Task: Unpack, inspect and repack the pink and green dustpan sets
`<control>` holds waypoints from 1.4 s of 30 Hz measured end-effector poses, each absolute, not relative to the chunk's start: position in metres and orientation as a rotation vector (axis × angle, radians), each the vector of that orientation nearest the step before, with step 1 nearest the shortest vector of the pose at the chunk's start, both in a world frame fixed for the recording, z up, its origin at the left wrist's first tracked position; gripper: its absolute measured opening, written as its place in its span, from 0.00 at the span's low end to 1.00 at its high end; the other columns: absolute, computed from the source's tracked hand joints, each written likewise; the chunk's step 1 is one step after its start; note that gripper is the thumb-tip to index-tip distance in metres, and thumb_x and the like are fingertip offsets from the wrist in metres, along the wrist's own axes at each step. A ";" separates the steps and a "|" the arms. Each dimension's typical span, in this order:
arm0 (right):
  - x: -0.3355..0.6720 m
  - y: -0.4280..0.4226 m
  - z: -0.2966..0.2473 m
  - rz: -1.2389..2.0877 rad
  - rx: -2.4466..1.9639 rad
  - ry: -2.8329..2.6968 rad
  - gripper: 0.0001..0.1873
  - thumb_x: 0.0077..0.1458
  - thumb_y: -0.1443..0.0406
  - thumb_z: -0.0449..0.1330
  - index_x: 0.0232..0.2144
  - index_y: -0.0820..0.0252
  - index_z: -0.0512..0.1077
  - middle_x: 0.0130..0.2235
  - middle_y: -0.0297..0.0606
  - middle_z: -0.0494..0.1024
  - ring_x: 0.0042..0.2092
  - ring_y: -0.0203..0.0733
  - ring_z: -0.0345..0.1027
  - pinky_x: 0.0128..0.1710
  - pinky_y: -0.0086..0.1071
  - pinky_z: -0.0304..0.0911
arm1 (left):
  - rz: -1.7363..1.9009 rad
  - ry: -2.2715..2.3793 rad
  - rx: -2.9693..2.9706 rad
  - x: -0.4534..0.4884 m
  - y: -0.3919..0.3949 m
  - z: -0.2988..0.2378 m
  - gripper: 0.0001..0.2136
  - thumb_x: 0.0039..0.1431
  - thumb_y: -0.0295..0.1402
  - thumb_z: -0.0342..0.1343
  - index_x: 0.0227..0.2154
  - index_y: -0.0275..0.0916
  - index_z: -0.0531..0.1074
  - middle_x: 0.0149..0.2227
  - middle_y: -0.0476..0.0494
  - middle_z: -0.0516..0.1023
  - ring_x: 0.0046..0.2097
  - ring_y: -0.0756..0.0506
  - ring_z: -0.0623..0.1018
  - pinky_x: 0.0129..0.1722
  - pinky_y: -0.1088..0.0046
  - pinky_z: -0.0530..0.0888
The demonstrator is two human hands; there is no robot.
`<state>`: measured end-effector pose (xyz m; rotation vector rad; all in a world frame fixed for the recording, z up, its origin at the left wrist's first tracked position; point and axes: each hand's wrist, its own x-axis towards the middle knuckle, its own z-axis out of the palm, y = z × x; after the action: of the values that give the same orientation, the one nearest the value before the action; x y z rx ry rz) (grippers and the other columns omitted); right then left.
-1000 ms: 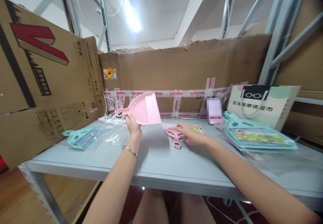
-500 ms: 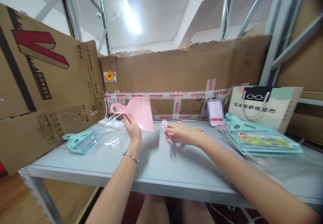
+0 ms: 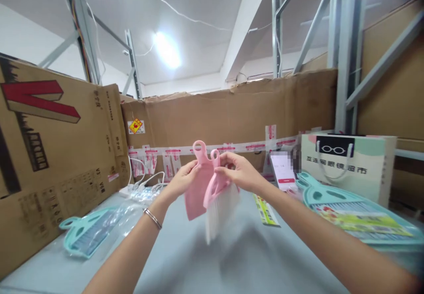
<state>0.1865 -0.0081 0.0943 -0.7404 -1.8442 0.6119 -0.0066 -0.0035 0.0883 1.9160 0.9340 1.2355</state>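
Note:
In the head view, my left hand [image 3: 181, 177] grips a pink dustpan [image 3: 195, 196] near the base of its looped handle, which points up. A small pink hand brush [image 3: 213, 189] with white bristles [image 3: 217, 216] is pinched in my right hand [image 3: 239, 170] by its handle. The brush hangs bristles down, just in front and to the right of the dustpan, overlapping it. Both tools are held above the grey table [image 3: 179, 258]. The bristles are smeared by motion. Whether brush and dustpan touch, I cannot tell.
Packaged teal dustpan sets lie left [image 3: 89, 234] and right [image 3: 357, 210]. A power strip [image 3: 145, 193], a yellow-green label card [image 3: 266, 211], a phone [image 3: 283, 170] and a paper bag [image 3: 341, 157] stand or lie farther back. Cardboard boxes [image 3: 205, 117] wall the back and left.
The dustpan has turned from sideways to handle up and moved right. The brush has been lifted off the table and brought against or close to it. The view has tilted upward.

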 end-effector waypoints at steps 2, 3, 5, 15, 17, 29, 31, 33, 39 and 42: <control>0.184 0.001 0.096 0.666 -0.757 -1.742 0.07 0.45 0.61 0.59 0.25 0.58 0.66 0.25 0.32 0.71 0.26 0.35 0.61 0.28 0.31 0.58 | 1.093 0.855 1.895 0.003 0.000 0.089 0.17 0.55 0.44 0.50 0.41 0.39 0.72 0.36 0.44 0.75 0.39 0.45 0.72 0.38 0.73 0.66; 0.183 0.006 0.095 0.674 -0.765 -1.696 0.07 0.45 0.61 0.59 0.25 0.58 0.66 0.25 0.32 0.70 0.26 0.35 0.61 0.28 0.31 0.57 | 1.045 0.830 1.879 0.007 0.003 0.087 0.17 0.55 0.45 0.50 0.40 0.39 0.72 0.34 0.44 0.74 0.37 0.46 0.71 0.37 0.73 0.66; 0.184 0.017 0.088 0.656 -0.798 -1.613 0.07 0.45 0.60 0.58 0.25 0.58 0.67 0.25 0.32 0.69 0.27 0.36 0.61 0.29 0.31 0.57 | 0.995 0.805 1.837 0.014 0.009 0.078 0.17 0.55 0.46 0.50 0.38 0.38 0.72 0.31 0.46 0.73 0.33 0.48 0.69 0.35 0.74 0.65; 0.196 0.048 0.021 0.880 -0.994 -1.498 0.10 0.41 0.60 0.62 0.21 0.57 0.65 0.25 0.32 0.68 0.27 0.36 0.61 0.28 0.30 0.57 | 0.879 0.829 1.575 0.031 0.024 0.016 0.15 0.53 0.45 0.53 0.32 0.36 0.71 0.28 0.49 0.68 0.31 0.51 0.64 0.34 0.75 0.62; 0.203 0.046 0.013 1.134 -0.967 -1.526 0.13 0.39 0.57 0.64 0.23 0.59 0.68 0.27 0.34 0.71 0.29 0.36 0.63 0.29 0.30 0.58 | 0.831 0.850 1.474 0.032 0.023 0.002 0.15 0.53 0.45 0.53 0.34 0.37 0.72 0.31 0.48 0.70 0.33 0.50 0.66 0.37 0.74 0.63; 0.198 0.034 -0.023 1.956 -0.903 -1.108 0.22 0.35 0.57 0.70 0.31 0.65 0.70 0.24 0.35 0.75 0.25 0.34 0.68 0.27 0.27 0.61 | 0.649 0.931 1.382 0.016 0.020 -0.028 0.20 0.51 0.49 0.52 0.32 0.35 0.75 0.30 0.45 0.75 0.33 0.48 0.70 0.37 0.73 0.65; 0.196 0.030 -0.030 1.916 -0.982 -1.046 0.23 0.33 0.58 0.70 0.31 0.64 0.69 0.24 0.35 0.75 0.25 0.34 0.69 0.27 0.27 0.62 | 0.616 0.932 1.414 0.015 0.019 -0.031 0.20 0.52 0.49 0.51 0.30 0.35 0.74 0.27 0.47 0.74 0.30 0.49 0.68 0.34 0.74 0.64; 0.195 0.026 -0.034 1.886 -1.012 -1.013 0.25 0.32 0.59 0.71 0.32 0.63 0.68 0.24 0.34 0.76 0.25 0.36 0.69 0.28 0.29 0.63 | 0.598 0.953 1.434 0.016 0.018 -0.032 0.19 0.52 0.49 0.51 0.28 0.34 0.73 0.25 0.49 0.71 0.28 0.51 0.66 0.31 0.75 0.63; 0.193 0.021 -0.036 1.844 -1.002 -0.989 0.26 0.30 0.58 0.71 0.32 0.64 0.68 0.23 0.34 0.76 0.25 0.37 0.70 0.26 0.29 0.63 | 0.514 0.976 1.499 0.019 0.019 -0.028 0.19 0.52 0.48 0.49 0.21 0.35 0.65 0.21 0.53 0.62 0.24 0.53 0.59 0.25 0.77 0.57; 0.192 0.019 -0.037 1.808 -1.035 -1.002 0.26 0.30 0.57 0.71 0.33 0.64 0.69 0.22 0.34 0.76 0.25 0.37 0.70 0.26 0.29 0.62 | 0.488 1.006 1.534 0.020 0.017 -0.026 0.19 0.53 0.47 0.48 0.18 0.37 0.61 0.19 0.53 0.60 0.22 0.54 0.57 0.22 0.76 0.53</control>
<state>0.1921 0.0191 -0.0366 -1.0347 -1.0024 1.8082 0.0197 0.0171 -0.0258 1.5337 1.0062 0.4879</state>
